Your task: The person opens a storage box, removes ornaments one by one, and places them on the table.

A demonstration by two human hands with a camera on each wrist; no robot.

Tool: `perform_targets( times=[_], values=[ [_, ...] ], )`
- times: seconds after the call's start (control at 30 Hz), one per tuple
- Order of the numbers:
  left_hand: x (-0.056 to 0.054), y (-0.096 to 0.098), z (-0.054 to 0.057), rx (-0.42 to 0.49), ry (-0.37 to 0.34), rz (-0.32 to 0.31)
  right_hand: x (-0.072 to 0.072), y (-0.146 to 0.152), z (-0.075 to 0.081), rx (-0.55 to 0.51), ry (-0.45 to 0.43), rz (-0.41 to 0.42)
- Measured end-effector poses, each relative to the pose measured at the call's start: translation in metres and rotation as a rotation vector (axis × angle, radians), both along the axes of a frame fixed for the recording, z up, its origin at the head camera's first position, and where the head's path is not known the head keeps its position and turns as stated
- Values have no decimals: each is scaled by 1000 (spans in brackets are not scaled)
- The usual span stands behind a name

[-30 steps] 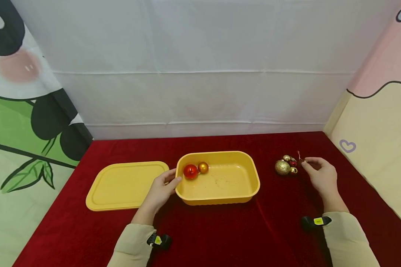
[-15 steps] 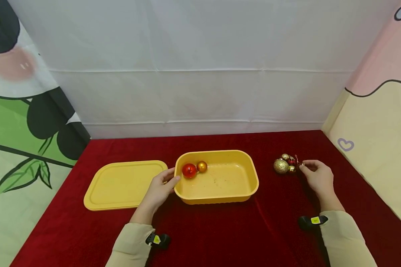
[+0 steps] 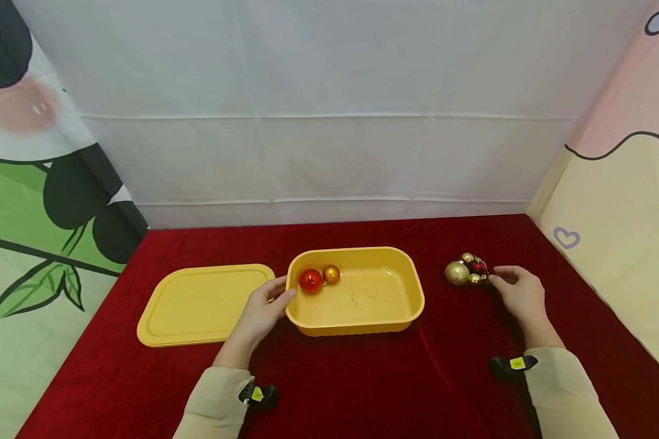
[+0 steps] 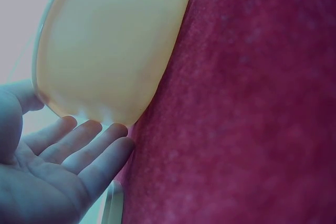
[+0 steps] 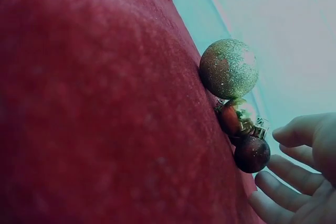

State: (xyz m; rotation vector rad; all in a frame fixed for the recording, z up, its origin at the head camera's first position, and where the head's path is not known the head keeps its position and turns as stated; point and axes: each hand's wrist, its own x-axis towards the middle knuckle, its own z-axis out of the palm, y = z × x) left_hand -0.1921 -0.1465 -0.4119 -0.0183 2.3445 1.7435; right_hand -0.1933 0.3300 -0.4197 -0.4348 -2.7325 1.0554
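My left hand (image 3: 263, 306) is at the left end of the yellow box (image 3: 362, 320). In the left wrist view its fairly straight fingers touch the end wall, with the thumb by the rim. Inside the box, a red bauble (image 3: 310, 281) and a smaller gold bauble (image 3: 331, 274) lie at the left. My right hand (image 3: 522, 296) is just right of a cluster of Christmas baubles: a glittery gold one (image 3: 457, 274), a small red one (image 3: 478, 267) and small gold ones. In the right wrist view its fingers are spread, fingertips right by a dark speckled bauble (image 5: 252, 155).
A yellow lid (image 3: 203, 305) lies flat left of the box, partly behind the left hand. Dark red cloth (image 3: 362, 390) covers the table. A pale sheet (image 3: 335, 158) hangs behind, with printed cloths at both sides.
My right hand has moved a little left, up to the bauble cluster, and the cluster has shifted slightly left. The string that stood up by its fingertips no longer shows. My left hand stays on the box.
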Motion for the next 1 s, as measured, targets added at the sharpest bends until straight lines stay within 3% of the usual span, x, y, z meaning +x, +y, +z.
perform_targets(
  times=[0.5,1.0],
  values=[
    [-2,0,-3,13,15,-1,4,-5,10,-47,31,-2],
    [-1,0,-3,55,12,8,5,-20,23,-49,99,71]
  ],
)
